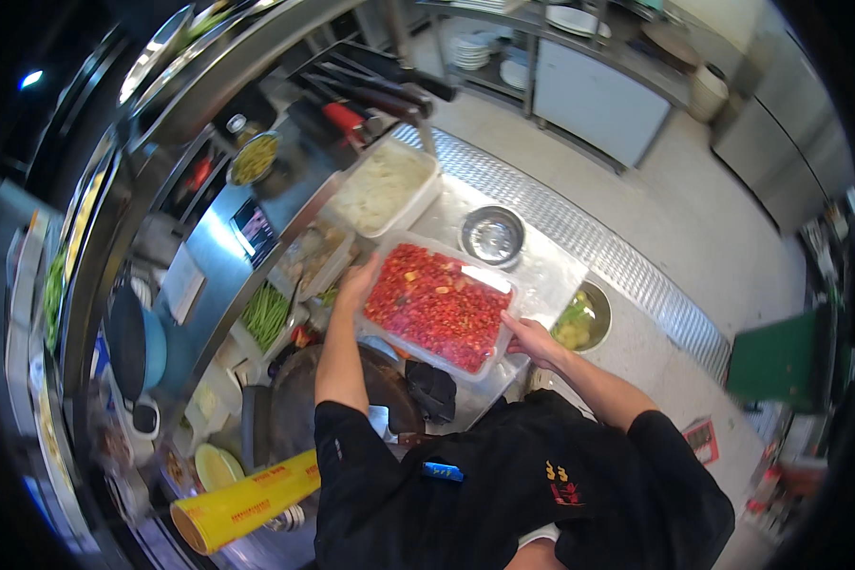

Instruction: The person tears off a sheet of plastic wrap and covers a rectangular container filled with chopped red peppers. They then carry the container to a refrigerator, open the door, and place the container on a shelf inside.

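Between both hands is a clear plastic container of chopped red chilies (438, 308), with film or a lid shining over it. My left hand (358, 283) grips its left edge, and my right hand (531, 340) grips its right edge with the thumb on the rim. Just beyond the container, a round metal bowl (492, 236) rests on the steel table (548, 267). A white tub of pale sliced vegetable (385, 187) stands behind, to the left. Nearer my body, a black cloth (431, 392) lies beside a round dark chopping board (306, 399), and a cleaver (381, 422) lies on the board.
A yellow roll of film (246, 502) juts out at lower left. Green beans (264, 317) fill a container left of my left arm. A metal bowl of green vegetables (583, 317) sits past the table's right edge. Knife handles (342, 120) stick out at the back. A green bin (780, 360) stands right.
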Action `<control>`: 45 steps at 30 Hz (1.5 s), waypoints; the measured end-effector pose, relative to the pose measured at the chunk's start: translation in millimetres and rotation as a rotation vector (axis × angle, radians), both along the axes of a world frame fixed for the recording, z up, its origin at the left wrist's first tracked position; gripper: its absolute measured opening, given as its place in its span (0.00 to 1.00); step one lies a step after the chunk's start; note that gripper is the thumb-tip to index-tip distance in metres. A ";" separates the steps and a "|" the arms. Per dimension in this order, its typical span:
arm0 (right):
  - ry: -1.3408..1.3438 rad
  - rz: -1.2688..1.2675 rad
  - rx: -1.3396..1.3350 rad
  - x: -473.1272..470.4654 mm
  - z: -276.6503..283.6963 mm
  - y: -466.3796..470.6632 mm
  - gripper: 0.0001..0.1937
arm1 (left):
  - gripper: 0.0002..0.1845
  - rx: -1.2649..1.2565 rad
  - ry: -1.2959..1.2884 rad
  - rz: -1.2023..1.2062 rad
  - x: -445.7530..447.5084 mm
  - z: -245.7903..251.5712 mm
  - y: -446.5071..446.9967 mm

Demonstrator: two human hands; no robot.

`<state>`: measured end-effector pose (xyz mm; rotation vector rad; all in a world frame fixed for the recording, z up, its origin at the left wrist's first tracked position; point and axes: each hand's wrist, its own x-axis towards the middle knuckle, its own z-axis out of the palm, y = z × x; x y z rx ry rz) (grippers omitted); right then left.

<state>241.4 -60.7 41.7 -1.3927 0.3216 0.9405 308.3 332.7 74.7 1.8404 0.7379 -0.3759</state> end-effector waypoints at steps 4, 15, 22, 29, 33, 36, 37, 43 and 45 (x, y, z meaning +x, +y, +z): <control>-0.037 -0.022 -0.056 -18.5 10.9 -10.4 0.41 | 0.51 -0.029 -0.009 0.038 -18.7 24.3 -14.3; -0.117 -0.432 0.290 -106.1 59.5 -102.6 0.31 | 0.27 -0.678 -0.012 -0.101 -76.4 70.4 -103.4; -0.189 -0.831 0.325 -223.0 45.1 -213.0 0.29 | 0.26 -0.825 0.098 -0.255 -131.0 62.4 -256.7; -0.165 -1.250 0.022 -402.8 41.0 -316.7 0.29 | 0.26 -0.876 0.343 -0.608 -222.9 16.4 -430.7; -0.201 -1.471 0.071 -514.6 42.0 -350.5 0.27 | 0.26 -0.866 0.462 -0.864 -273.1 9.3 -540.0; -0.163 -1.738 0.099 -588.3 47.4 -356.7 0.28 | 0.26 -0.770 0.545 -1.048 -318.7 1.5 -609.3; -0.157 -1.805 0.055 -606.0 52.0 -350.0 0.28 | 0.25 -0.699 0.573 -1.073 -328.4 -0.5 -625.1; -0.186 -2.152 0.111 -705.9 44.4 -335.0 0.30 | 0.29 -0.607 0.689 -1.364 -406.8 -22.8 -723.7; -0.114 -2.223 0.060 -731.5 42.3 -333.5 0.30 | 0.29 -0.472 0.603 -1.482 -438.2 -24.0 -755.7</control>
